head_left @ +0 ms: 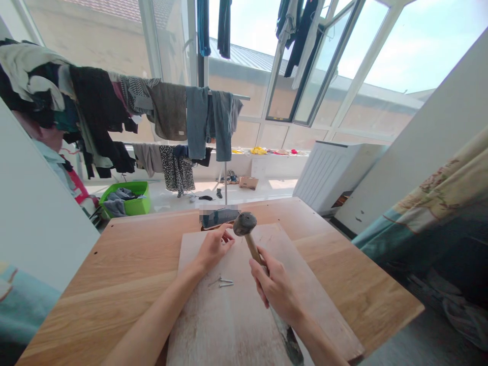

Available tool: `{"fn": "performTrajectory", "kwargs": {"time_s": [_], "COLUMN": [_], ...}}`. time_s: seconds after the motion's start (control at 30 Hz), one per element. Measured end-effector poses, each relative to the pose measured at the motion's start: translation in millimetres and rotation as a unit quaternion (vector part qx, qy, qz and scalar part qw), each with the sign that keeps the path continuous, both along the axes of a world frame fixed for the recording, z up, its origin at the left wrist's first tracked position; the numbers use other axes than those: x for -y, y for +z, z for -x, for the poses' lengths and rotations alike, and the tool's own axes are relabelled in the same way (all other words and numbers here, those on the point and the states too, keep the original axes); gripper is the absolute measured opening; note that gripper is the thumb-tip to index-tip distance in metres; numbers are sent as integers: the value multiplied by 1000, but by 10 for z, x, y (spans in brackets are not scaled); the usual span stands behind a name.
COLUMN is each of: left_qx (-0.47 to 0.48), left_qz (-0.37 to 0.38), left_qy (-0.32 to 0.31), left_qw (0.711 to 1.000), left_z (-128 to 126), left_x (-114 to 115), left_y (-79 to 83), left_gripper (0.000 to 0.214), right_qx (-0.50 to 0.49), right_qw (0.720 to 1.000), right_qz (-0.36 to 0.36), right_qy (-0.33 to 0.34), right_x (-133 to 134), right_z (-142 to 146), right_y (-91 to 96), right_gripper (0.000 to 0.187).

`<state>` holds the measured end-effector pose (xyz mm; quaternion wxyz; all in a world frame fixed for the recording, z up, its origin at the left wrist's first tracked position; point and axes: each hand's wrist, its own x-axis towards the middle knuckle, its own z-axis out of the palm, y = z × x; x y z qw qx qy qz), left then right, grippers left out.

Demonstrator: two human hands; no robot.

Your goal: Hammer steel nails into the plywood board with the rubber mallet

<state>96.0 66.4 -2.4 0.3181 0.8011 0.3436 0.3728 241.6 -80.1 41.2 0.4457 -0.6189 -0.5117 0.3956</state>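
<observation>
My right hand (272, 279) is wrapped round the wooden handle of a hammer (244, 224). Its dark, rounded head is raised in front of me, above the far part of a pale wooden board (229, 325). Close to the left of that head is my left hand (216, 247), over the board, with its fingers curved and apart. I see nothing between them, though the hammer head partly covers the fingertip area. Several loose nails (225, 282) lie on the board between my forearms. Thin nail-like shapes (271, 238) show faintly near the board's far edge.
The board rests on a wood-grain table (148, 254). A dark phone-like object (220, 217) stands at its far edge. Beyond are a laundry rack with clothes (168, 109), a green basket (143, 203) and a white cabinet (324, 173). A curtain (430, 188) hangs at right.
</observation>
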Motion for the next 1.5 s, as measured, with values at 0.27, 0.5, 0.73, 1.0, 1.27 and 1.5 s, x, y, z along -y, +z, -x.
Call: {"fn": "performTrajectory", "kwargs": {"time_s": [0.27, 0.5, 0.73, 1.0, 1.27, 1.5], "left_qx": [-6, -64, -362, -397, -86, 5], "left_qz": [29, 26, 52, 25, 54, 64], "left_qy": [-6, -9, -170, -202, -81, 6], "left_qw": [1000, 998, 915, 895, 992, 998], "left_z": [9, 65, 307, 175, 345, 343], "left_x": [11, 9, 253, 469, 14, -102], "left_y": [7, 83, 609, 663, 381, 128], "left_gripper": [31, 22, 19, 9, 15, 16], "right_qx": [-34, -54, -46, -46, -40, -35], "right_qw": [999, 994, 992, 994, 994, 995], "right_qz": [23, 94, 112, 101, 101, 96], "right_qy": [-5, -10, -33, -14, -20, -19], "right_x": [139, 503, 553, 523, 522, 529], "right_z": [-39, -194, -189, -176, -182, -185], "right_y": [-74, -239, -447, -372, -419, -431], "right_gripper": [33, 45, 64, 58, 52, 55]}}
